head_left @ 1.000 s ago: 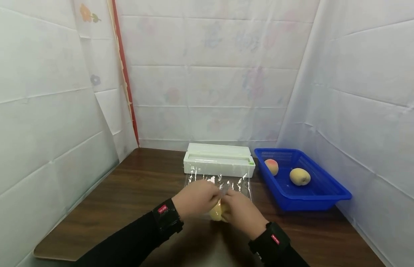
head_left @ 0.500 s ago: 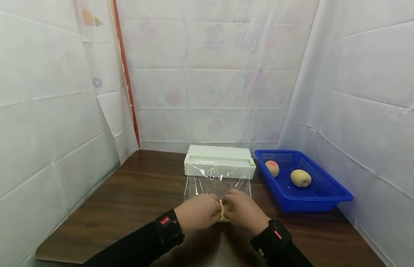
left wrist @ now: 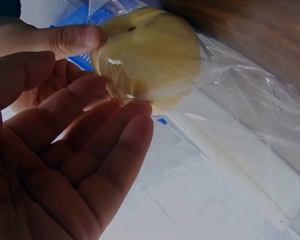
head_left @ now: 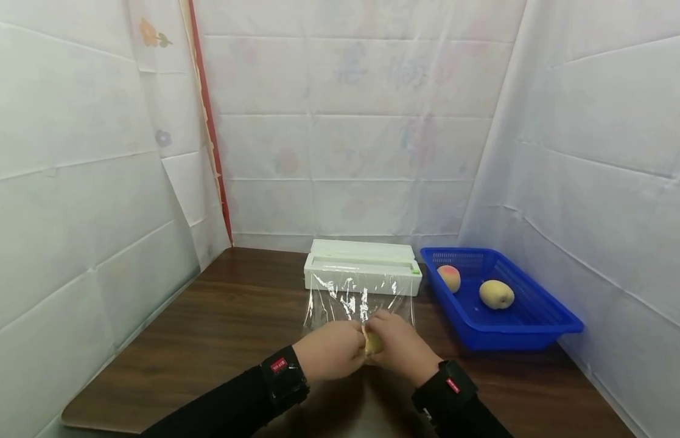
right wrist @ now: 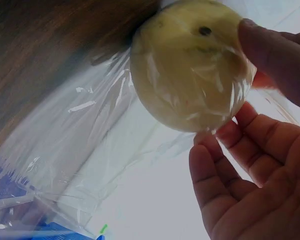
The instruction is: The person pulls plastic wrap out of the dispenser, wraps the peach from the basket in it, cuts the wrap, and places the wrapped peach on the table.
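Now lowered, the left hand (head_left: 331,350) touches the peach (left wrist: 155,60), pinch unclear; right hand (head_left: 401,347) grips it through cling film (head_left: 347,300); wrapping apparently advances.

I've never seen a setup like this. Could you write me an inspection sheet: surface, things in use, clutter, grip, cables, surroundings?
Surface: brown wood-grain table.
Job's things: held peach under clear cling film, which stretches from an open white box; blue basket at right, containing a pink-tinged peach and a yellow peach.
Clutter: nothing seen.
Grip: right hand holds the wrapped fruit between thumb and fingers; left hand has its fingertips at the fruit's edge.
Cables: nothing seen.
Surroundings: white sheeting on three sides, red strip near the left corner.
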`<state>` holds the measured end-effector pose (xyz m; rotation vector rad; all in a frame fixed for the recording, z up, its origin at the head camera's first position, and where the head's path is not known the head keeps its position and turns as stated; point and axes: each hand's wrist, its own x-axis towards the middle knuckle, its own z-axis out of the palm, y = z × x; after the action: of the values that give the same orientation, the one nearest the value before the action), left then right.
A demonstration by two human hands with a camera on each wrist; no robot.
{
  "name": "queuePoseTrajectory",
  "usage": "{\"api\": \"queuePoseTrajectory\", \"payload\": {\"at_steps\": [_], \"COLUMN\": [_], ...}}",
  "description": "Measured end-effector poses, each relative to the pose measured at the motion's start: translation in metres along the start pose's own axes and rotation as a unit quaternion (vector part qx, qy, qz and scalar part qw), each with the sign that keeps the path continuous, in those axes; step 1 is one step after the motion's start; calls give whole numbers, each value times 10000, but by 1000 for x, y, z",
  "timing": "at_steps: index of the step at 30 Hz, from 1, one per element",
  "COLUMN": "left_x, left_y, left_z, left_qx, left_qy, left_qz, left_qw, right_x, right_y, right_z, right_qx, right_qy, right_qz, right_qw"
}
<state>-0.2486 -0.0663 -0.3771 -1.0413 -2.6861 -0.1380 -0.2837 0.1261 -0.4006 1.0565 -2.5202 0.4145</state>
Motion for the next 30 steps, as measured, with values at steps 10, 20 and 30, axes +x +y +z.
{"api": "queuePoseTrajectory", "payload": {"at_steps": [10, 20, 30], "left_x": [9, 17, 24], "left_y": [-1, -9, -19], "left_z": [10, 11, 16], "left_qx": [346, -361, -517], "left_qy": [-151, -31, 263], "left_qz": [129, -76, -230], "left_qw": [9992, 9993, 9981], "right_x": [4, 6, 10], "right_y": [1, -2, 2], "right_z": [9, 6, 9], "right_qx": [-645, -552, -314], "right_qy": [110, 107, -30], "right_qz": [-247, -55, 261], "right_qw": [9975, 9984, 9992]}}
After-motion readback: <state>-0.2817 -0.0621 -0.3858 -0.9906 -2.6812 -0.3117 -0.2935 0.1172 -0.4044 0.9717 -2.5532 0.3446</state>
